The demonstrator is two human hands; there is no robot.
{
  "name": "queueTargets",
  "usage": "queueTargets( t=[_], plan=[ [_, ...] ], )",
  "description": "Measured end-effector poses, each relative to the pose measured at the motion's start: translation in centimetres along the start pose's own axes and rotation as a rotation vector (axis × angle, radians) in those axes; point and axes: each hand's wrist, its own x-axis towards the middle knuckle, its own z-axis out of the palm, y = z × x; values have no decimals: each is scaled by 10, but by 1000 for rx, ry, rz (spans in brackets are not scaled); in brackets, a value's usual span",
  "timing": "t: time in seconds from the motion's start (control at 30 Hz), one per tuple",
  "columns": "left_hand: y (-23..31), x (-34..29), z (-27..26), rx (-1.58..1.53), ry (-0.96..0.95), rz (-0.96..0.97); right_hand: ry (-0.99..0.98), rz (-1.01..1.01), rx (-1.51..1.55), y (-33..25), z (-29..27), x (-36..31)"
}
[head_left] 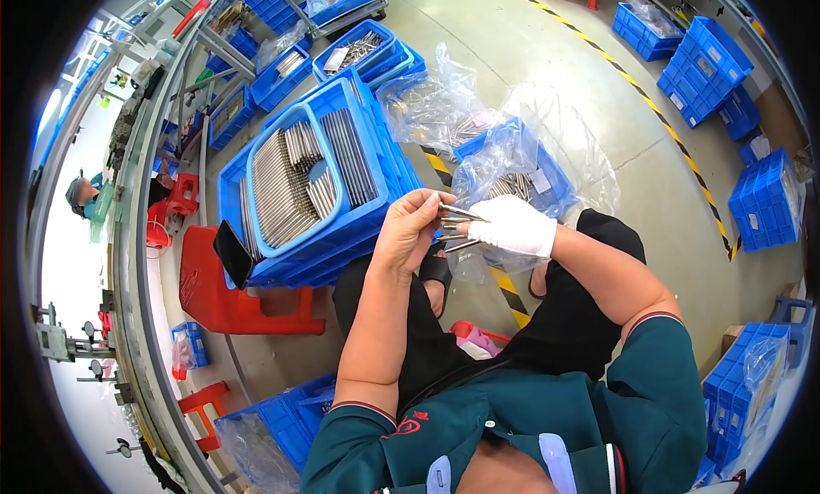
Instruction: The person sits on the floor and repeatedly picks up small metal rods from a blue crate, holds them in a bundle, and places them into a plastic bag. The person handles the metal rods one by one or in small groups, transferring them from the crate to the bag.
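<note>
Two hands: a bare left hand (408,231) and a gloved right hand (515,226), sharing maybe four or five metal rods (459,227). One black phone (232,253). Two red stools (229,296) close by. Blue crates (702,60) everywhere, a dozen-plus, and rods inside are way too many to count.

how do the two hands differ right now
The right hand wears a white glove; the left hand is bare. The right hand grips a fanned bunch of thin metal rods, while the left hand pinches the tip of just one. The left hand stands more upright, fingers curled over; the right hand lies flatter, knuckles up. Both meet at the same rods above the lap.
</note>
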Motion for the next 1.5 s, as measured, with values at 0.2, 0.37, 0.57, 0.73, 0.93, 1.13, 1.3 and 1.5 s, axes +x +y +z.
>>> queueTargets(
  t=[0.2, 0.37, 0.57, 0.73, 0.93, 1.13, 1.3, 1.5],
  plan=[
    [-11, 4, 4, -299, -77, -102, 46, -3, 34, -1, 4, -2],
    [-16, 5, 3, -281, -77, -122, 65, 3, 22, 4, 8, -3],
    [-12, 5, 14, 146, 122, 80, 68, -15, -7, 18, 5, 5],
    [-8, -2, 21, 398, 197, 227, 17, 10, 33, 10, 0, 6],
    [9, -10, 31, 845, 437, 617, 3, 33, 101, -1, -11, -3],
    [-3, -10, 26, 111, 276, 402, -19, 179, 544, -10, -3, -3],
    [-13, -7, 31, 41, 131, 269, -77, 0, 132, -18, 26, 8],
    [-7, -11, 25, 217, 104, 377, -261, 111, 511, -18, 39, 21]
  ],
)
